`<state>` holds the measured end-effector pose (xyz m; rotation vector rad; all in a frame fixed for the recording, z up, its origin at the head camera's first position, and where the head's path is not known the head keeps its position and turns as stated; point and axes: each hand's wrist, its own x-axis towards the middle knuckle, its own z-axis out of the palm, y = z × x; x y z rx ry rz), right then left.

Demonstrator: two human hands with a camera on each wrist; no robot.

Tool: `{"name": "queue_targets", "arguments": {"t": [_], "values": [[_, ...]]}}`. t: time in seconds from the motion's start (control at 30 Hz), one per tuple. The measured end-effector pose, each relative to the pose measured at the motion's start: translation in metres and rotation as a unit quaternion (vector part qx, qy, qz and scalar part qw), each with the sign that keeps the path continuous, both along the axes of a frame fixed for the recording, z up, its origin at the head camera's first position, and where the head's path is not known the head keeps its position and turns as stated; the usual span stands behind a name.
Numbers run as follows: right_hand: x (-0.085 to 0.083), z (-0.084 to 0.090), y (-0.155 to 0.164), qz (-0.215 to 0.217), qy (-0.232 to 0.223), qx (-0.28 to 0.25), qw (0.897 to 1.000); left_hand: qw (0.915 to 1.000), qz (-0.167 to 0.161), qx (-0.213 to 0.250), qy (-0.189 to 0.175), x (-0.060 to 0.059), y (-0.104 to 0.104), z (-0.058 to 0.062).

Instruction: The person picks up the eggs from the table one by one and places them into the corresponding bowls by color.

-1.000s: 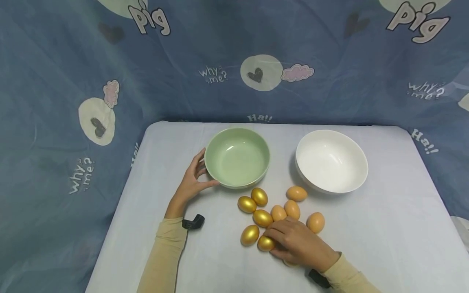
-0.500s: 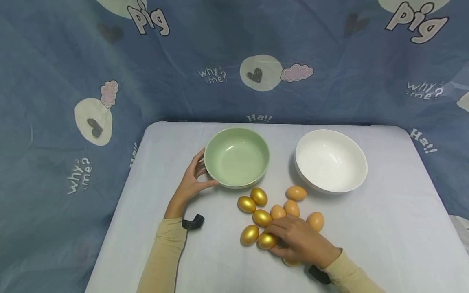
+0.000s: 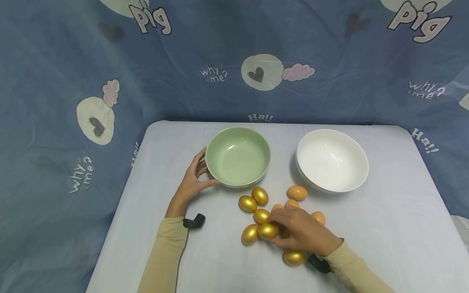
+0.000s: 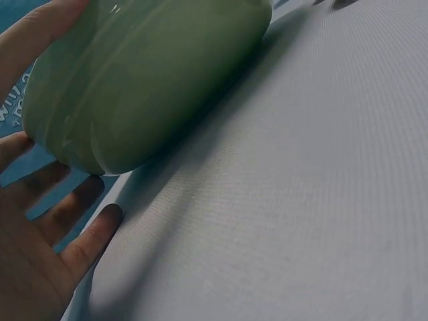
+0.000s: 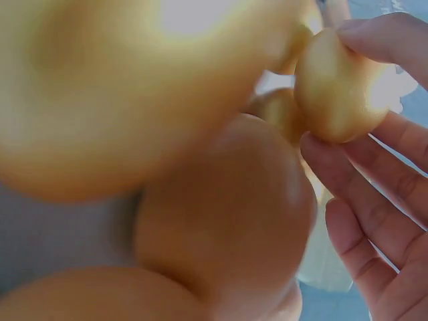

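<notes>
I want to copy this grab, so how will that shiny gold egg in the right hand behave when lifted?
The gold egg looks glossy, so it may slip; the right hand pinches it with fingertips. Its rounded shape would probably roll on the flat table if released. Weight and fragility cannot be judged.

Glossy green bowl point(image 3: 237, 157), metallic gold egg point(image 3: 268, 230), matt tablecloth point(image 3: 384, 228).
</notes>
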<state>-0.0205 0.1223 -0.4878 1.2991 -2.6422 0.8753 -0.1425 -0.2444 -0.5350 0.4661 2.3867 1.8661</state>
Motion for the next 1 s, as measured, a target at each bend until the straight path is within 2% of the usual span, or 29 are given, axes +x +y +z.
{"name": "queue_targets", "arguments": {"t": [0.13,0.33,0.5,0.67,1.0], "values": [[-0.007,0.004,0.0,-0.002,-0.034,-0.012,0.999,1.0,-0.003,0.002,0.0,0.0,0.001,0.0],[-0.018,0.013,-0.002,-0.007,-0.095,-0.002,0.995,1.0,0.0,0.002,0.005,0.001,0.001,0.001],[-0.03,0.021,-0.003,0.002,-0.128,-0.006,0.992,1.0,-0.002,0.001,0.007,0.001,0.001,0.001],[-0.045,0.029,-0.006,0.007,-0.121,-0.013,0.993,1.0,-0.001,0.0,0.007,0.0,0.001,0.002],[-0.085,0.048,-0.019,0.043,-0.121,-0.048,0.991,1.0,-0.003,0.005,0.008,0.001,0.001,0.001]]}}
